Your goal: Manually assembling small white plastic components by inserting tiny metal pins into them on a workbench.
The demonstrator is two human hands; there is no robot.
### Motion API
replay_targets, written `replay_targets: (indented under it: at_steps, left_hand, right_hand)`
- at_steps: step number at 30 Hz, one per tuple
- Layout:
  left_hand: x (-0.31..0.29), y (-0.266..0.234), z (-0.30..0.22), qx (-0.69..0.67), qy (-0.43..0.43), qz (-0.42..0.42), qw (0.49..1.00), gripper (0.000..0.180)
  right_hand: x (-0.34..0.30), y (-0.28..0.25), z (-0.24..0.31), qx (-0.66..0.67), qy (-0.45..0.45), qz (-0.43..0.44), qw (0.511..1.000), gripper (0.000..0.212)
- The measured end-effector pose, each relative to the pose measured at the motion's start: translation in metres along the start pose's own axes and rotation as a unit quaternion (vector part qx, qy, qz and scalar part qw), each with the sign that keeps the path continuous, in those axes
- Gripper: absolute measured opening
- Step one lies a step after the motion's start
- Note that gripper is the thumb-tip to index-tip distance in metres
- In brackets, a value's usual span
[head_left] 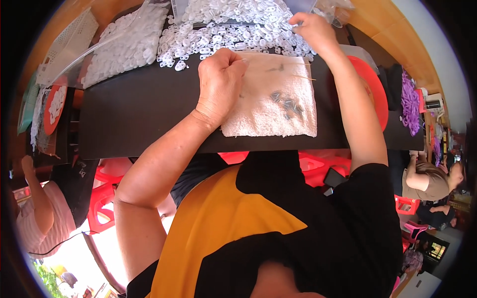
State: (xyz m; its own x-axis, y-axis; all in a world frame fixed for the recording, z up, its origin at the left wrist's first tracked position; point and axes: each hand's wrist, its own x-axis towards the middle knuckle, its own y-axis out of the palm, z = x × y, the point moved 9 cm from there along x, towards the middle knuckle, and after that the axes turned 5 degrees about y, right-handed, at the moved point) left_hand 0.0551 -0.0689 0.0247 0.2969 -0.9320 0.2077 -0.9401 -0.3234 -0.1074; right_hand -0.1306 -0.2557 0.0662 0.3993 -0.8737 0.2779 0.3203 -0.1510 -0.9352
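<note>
My left hand (pixel 218 82) is closed in a fist-like grip at the upper left part of a pale towel (pixel 268 119). Whatever sits between its fingers is hidden. Over the right side of a heap of small white plastic pieces with holes (pixel 218 37), my right hand (pixel 316 33) has its fingers bent in a pinch. What its fingertips hold is too small to make out. On the towel lies a cluster of small dark metal pieces (pixel 287 104). A thin stick (pixel 298 77) lies across the towel's right part.
A clear bag of white pieces (pixel 126 47) lies at the far left of the dark table (pixel 144 107). Under my right forearm is a red round tray (pixel 372 94). Purple strands (pixel 410 104) hang farther right. Other people (pixel 49 213) sit at both sides, with red stools (pixel 102 203) below.
</note>
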Motion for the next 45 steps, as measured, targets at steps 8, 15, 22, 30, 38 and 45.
replay_targets:
  at_steps: [8,15,22,30,38,45]
  left_hand:
    - [0.002,0.001,-0.002,-0.013,0.002,0.009,1.0,0.014]
    - [0.004,-0.007,0.011,-0.125,-0.115,-0.022,0.985,0.013]
    - [0.004,-0.009,0.013,-0.156,-0.126,-0.037,0.979,0.014]
    - [0.004,-0.009,0.013,-0.156,-0.131,-0.042,0.978,0.013]
    - [0.007,-0.009,0.013,-0.192,-0.118,-0.031,0.974,0.011]
    - [0.008,-0.007,0.004,-0.254,-0.104,-0.029,0.961,0.011]
  right_hand:
    - [-0.009,0.009,0.019,-0.031,-0.013,0.041,0.999,0.021]
    - [-0.068,-0.016,0.123,0.154,-0.225,0.118,0.955,0.015]
    - [-0.087,-0.01,0.134,0.126,-0.208,0.102,0.965,0.022]
    - [-0.087,0.0,0.129,0.013,-0.236,0.018,0.971,0.01]
    - [-0.105,0.0,0.147,0.021,-0.279,0.003,0.96,0.011]
    - [-0.075,0.001,0.098,0.506,0.001,0.167,0.846,0.011]
